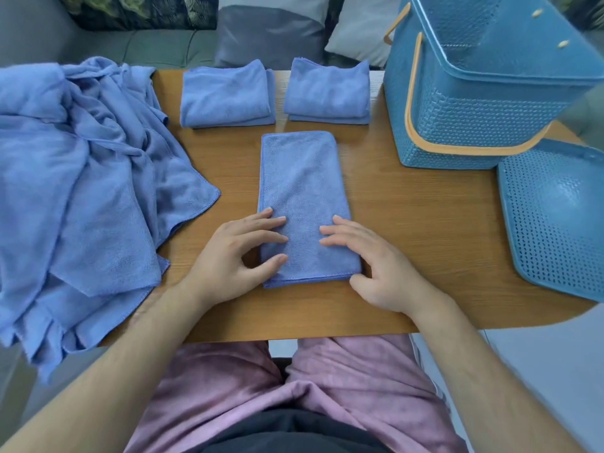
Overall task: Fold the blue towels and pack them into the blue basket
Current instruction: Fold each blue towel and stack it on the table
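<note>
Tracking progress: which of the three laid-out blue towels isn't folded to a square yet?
The long rectangular blue towel in front, under the left hand and right hand; the left folded towel and right folded towel behind it are compact squares.

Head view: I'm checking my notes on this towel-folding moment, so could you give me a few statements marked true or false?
1. The left hand and right hand both rest on the long towel. True.
2. The blue basket stands on the person's left. False: it stands on the right.
3. A heap of unfolded towels lies on the left. True.
4. Two folded towels lie inside the basket. False: they lie on the table, beyond the long towel.
</note>
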The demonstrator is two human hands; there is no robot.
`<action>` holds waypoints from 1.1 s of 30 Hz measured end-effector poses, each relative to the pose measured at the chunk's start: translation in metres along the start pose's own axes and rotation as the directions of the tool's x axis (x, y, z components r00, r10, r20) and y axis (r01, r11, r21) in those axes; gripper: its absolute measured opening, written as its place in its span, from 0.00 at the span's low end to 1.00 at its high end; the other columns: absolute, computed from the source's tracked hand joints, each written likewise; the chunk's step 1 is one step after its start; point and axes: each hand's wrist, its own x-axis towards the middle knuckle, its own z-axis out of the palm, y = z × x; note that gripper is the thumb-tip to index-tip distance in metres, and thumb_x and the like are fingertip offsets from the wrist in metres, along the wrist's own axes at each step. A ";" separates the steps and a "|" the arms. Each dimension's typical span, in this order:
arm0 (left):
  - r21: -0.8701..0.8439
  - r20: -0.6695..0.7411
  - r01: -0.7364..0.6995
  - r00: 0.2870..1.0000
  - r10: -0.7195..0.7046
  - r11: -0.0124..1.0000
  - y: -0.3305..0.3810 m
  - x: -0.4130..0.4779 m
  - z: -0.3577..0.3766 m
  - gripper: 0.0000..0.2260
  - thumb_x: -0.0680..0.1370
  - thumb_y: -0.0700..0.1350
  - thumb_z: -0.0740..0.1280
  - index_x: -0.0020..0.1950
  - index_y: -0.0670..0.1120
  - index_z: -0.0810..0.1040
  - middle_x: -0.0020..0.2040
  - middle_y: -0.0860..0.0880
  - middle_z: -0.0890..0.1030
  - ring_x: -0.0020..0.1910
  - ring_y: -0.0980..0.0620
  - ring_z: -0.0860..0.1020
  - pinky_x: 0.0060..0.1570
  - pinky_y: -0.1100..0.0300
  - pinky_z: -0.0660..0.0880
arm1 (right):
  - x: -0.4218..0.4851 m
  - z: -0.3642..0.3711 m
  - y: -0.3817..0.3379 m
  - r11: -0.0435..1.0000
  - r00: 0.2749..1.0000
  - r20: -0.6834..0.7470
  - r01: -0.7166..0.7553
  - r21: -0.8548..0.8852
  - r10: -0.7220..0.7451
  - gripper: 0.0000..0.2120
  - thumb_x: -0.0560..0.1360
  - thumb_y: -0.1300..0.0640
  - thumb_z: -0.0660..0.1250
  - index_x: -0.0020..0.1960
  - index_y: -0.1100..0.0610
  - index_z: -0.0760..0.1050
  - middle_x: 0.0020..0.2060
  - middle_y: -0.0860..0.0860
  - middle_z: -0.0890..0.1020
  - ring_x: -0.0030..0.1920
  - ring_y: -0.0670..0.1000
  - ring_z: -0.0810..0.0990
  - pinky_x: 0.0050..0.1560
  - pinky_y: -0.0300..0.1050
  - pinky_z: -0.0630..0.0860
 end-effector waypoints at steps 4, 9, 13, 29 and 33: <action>0.037 0.038 0.033 0.999 -0.034 0.999 0.007 -0.004 -0.003 0.19 0.74 0.63 0.69 0.58 0.53 0.82 0.71 0.57 0.75 0.76 0.58 0.65 0.72 0.43 0.65 | -0.009 0.002 0.003 0.994 0.997 -0.071 -0.002 0.106 0.010 0.34 0.65 0.75 0.60 0.68 0.55 0.77 0.71 0.45 0.75 0.77 0.46 0.65 0.78 0.55 0.62; 0.067 0.069 0.028 0.997 -0.033 0.997 0.010 -0.005 -0.005 0.25 0.70 0.68 0.71 0.60 0.53 0.80 0.73 0.58 0.73 0.78 0.58 0.63 0.74 0.43 0.62 | -0.007 0.007 0.010 0.995 0.989 -0.149 0.036 0.090 -0.022 0.17 0.75 0.73 0.68 0.60 0.58 0.80 0.68 0.46 0.78 0.75 0.48 0.70 0.75 0.57 0.67; 0.038 0.084 0.028 0.996 -0.031 0.999 0.014 -0.003 -0.009 0.34 0.66 0.71 0.73 0.66 0.53 0.75 0.73 0.60 0.72 0.78 0.58 0.61 0.75 0.43 0.60 | -0.005 0.009 0.009 0.994 0.976 -0.205 -0.059 0.092 0.077 0.15 0.81 0.64 0.67 0.67 0.56 0.78 0.68 0.46 0.79 0.72 0.44 0.72 0.73 0.50 0.69; -0.432 -0.121 0.262 0.932 -0.343 0.863 0.041 -0.009 -0.011 0.05 0.79 0.52 0.70 0.53 0.54 0.82 0.47 0.53 0.85 0.47 0.53 0.82 0.49 0.51 0.78 | 0.001 -0.003 -0.031 0.864 0.916 -0.218 -0.209 0.457 0.337 0.07 0.83 0.53 0.62 0.55 0.47 0.79 0.47 0.52 0.85 0.48 0.58 0.82 0.52 0.56 0.77; -0.525 -0.137 0.330 0.877 -0.461 0.785 0.051 0.012 -0.021 0.06 0.80 0.54 0.69 0.49 0.53 0.82 0.43 0.50 0.84 0.43 0.52 0.81 0.44 0.54 0.76 | 0.023 -0.011 -0.036 0.879 0.878 -0.312 -0.213 0.427 0.364 0.04 0.83 0.52 0.65 0.53 0.47 0.78 0.44 0.48 0.85 0.45 0.50 0.83 0.47 0.50 0.77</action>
